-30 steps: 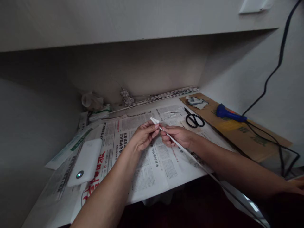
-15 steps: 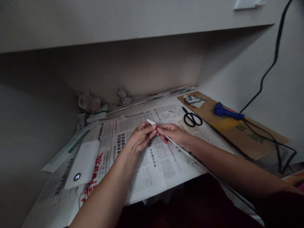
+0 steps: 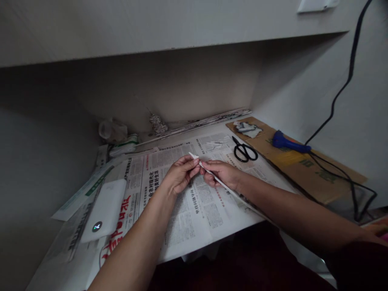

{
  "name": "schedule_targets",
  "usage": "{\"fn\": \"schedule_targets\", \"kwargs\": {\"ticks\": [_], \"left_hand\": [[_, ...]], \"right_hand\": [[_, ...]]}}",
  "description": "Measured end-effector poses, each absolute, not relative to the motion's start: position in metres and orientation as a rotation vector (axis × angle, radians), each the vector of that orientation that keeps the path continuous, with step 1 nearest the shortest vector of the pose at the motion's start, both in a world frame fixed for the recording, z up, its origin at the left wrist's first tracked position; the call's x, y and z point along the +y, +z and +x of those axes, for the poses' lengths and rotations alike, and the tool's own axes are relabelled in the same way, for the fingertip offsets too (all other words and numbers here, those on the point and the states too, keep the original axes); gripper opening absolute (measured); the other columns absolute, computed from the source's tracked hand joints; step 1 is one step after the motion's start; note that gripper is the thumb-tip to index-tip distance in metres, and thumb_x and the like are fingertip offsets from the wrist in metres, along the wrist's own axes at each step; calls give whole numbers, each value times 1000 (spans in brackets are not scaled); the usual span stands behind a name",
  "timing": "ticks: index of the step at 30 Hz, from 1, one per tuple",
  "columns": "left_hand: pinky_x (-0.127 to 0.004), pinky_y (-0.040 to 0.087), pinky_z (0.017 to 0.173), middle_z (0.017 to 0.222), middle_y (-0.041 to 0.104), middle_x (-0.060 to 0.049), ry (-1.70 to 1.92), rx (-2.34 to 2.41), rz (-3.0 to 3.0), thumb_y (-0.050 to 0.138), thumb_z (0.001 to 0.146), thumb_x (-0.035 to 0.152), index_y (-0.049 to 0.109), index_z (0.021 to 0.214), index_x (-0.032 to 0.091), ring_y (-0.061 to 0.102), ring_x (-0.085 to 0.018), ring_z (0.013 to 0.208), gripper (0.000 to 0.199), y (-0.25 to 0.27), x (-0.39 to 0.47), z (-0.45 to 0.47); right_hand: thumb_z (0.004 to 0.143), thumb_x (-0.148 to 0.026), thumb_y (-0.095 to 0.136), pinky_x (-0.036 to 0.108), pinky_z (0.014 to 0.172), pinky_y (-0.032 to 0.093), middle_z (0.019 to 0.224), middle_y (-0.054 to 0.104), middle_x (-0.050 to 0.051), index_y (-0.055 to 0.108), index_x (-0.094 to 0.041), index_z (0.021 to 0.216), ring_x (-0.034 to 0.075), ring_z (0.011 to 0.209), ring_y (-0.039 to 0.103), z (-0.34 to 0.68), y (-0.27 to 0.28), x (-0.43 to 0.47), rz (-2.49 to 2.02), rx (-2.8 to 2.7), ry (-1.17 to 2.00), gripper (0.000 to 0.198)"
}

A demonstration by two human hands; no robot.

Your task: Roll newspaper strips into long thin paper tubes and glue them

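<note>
Spanning left hand (image 3: pixel 181 173) and right hand (image 3: pixel 222 173) (both pinching it) is a white strip (image 3: pixel 223 185).

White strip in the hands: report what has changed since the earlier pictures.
The right hand drew in close to the left hand, then eased slightly apart; the folded tip of the white strip looks a little turned. Neither hand visibly let go. The black scissors, blue corded tool and white power bank lie where they were.
</note>
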State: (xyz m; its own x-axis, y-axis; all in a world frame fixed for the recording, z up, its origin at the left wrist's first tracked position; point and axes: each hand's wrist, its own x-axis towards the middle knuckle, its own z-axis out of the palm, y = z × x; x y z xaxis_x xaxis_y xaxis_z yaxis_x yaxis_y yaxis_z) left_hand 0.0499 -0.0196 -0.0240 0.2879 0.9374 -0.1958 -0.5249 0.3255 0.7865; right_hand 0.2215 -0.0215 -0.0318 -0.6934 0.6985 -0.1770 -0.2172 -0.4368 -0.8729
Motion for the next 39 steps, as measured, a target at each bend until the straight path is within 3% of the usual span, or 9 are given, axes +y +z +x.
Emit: {"fn": "schedule_targets", "kwargs": {"ticks": [16,39], "left_hand": [[-12,54,60,73,66,-2,1046,660,665,69,71,6,63,84,11,65,-7,63,15,-25,-22,48],[-11,52,52,68,63,0,1070,695,652,72,69,10,59,78,11,61,-6,55,17,-22,-20,45]], "right_hand": [[93,-41,37,19,37,25,49,38,-5,42,-18,70,8,38,33,223,-37,-18,-454,-1024,2496,33],[88,-49,48,19,36,30,49,45,-4,53,-15,77,8,40,41,220,-27,-29,-661,-1295,2187,36]]}}
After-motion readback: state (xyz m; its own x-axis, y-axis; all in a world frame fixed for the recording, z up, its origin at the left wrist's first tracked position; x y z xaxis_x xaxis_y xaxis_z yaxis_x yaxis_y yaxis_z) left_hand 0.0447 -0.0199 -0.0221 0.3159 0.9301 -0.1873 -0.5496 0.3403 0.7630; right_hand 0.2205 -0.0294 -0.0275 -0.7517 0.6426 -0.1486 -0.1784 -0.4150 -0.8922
